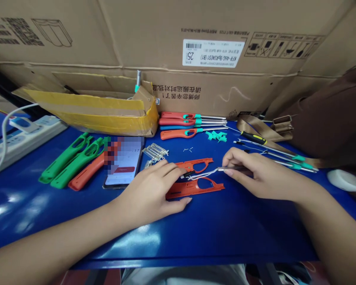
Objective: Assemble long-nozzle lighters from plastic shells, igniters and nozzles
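The table [240, 233] is free before the orange shells [186, 189]; lighters [176, 135] and carton [255, 91] block behind.

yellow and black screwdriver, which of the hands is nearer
Right. The right hand is just below the screwdriver in view; the left hand is farther away, lower left.

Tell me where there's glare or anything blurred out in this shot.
Head view: white glare on the blue tabletop, at the picture's left and below the left hand; also in the head view, a pixelated patch, not focus blur, hides part of the smartphone and neighbouring orange lighter shell.
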The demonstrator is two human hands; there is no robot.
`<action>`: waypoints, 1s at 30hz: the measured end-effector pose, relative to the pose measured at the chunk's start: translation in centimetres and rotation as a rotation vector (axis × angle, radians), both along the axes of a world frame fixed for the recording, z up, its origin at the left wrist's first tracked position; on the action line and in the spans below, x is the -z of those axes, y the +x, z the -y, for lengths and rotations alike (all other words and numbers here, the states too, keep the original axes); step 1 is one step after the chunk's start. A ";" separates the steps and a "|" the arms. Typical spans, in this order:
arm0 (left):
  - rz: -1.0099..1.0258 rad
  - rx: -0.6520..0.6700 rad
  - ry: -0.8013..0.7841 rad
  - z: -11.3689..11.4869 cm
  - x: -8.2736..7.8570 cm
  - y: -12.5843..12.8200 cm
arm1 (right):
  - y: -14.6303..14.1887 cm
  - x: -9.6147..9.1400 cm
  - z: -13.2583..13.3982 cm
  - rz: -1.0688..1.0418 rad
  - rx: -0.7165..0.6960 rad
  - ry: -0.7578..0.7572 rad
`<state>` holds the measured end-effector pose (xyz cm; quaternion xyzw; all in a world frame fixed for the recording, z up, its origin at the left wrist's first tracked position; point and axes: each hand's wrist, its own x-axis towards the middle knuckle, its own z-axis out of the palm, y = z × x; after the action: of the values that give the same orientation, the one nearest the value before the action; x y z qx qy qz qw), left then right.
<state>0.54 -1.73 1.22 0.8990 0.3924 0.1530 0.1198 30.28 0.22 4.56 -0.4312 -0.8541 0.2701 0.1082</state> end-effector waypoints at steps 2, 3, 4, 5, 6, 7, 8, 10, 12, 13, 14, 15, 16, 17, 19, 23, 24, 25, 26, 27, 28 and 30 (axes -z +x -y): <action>-0.020 0.023 -0.002 -0.1 0.4 0.0 | 0.1 -0.1 0.0 0.000 0.002 -0.015; -0.023 0.037 -0.008 -0.2 0.5 0.0 | 0.2 -0.2 0.0 0.004 0.002 -0.015; -0.024 0.052 -0.017 -0.3 0.6 0.0 | 0.3 -0.2 -0.1 0.011 0.000 -0.016; -0.023 0.065 -0.022 -0.3 0.6 -0.1 | 0.3 -0.2 -0.1 0.022 -0.006 -0.019; -0.023 0.074 -0.022 -0.4 0.6 -0.1 | 0.4 -0.2 -0.2 0.036 -0.013 -0.023; -0.026 0.078 -0.023 -0.4 0.5 -0.1 | 0.5 -0.1 -0.2 0.052 -0.023 -0.029; -0.029 0.079 -0.024 -0.4 0.4 -0.2 | 0.5 -0.1 -0.3 0.070 -0.033 -0.040; -0.039 0.077 -0.031 -0.5 0.1 -0.2 | 0.6 -0.1 -0.4 0.104 -0.052 -0.060; -0.051 0.074 -0.039 -0.5 -0.1 -0.3 | 0.6 -0.1 -0.5 0.129 -0.070 -0.074; -0.055 0.074 -0.039 -0.5 -0.1 -0.3 | 0.6 -0.1 -0.5 0.138 -0.080 -0.080; -0.058 0.075 -0.038 -0.5 -0.1 -0.3 | 0.6 0.0 -0.6 0.145 -0.089 -0.085; -0.059 0.076 -0.037 -0.5 -0.1 -0.3 | 0.5 0.0 -0.6 0.150 -0.097 -0.090; -0.057 0.079 -0.035 -0.4 0.0 -0.3 | 0.5 0.1 -0.7 0.156 -0.103 -0.095; -0.053 0.082 -0.034 -0.4 0.0 -0.2 | 0.4 0.2 -0.7 0.159 -0.105 -0.095; -0.041 0.091 -0.035 -0.4 0.1 -0.2 | 0.4 0.6 -0.8 0.160 -0.105 -0.085; -0.024 0.095 -0.046 -0.5 0.4 -0.2 | 0.3 1.1 -0.8 0.147 -0.106 -0.056; -0.022 0.096 -0.046 -0.5 0.4 -0.2 | 0.2 1.1 -0.8 0.144 -0.111 -0.050; -0.018 0.096 -0.044 -0.5 0.5 -0.2 | 0.2 1.1 -0.8 0.140 -0.115 -0.044; -0.016 0.098 -0.043 -0.6 0.6 -0.3 | 0.2 1.1 -0.8 0.136 -0.121 -0.038; -0.012 0.100 -0.041 -0.6 0.7 -0.3 | 0.2 1.1 -0.7 0.133 -0.128 -0.034; -0.007 0.101 -0.039 -0.6 0.8 -0.3 | 0.2 1.1 -0.7 0.129 -0.136 -0.030; -0.003 0.103 -0.035 -0.6 0.9 -0.3 | 0.2 1.0 -0.7 0.121 -0.146 -0.018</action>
<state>0.21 -1.11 0.33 0.9159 0.3485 0.1385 0.1429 30.47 0.93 3.52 -0.3842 -0.8857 0.2587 0.0327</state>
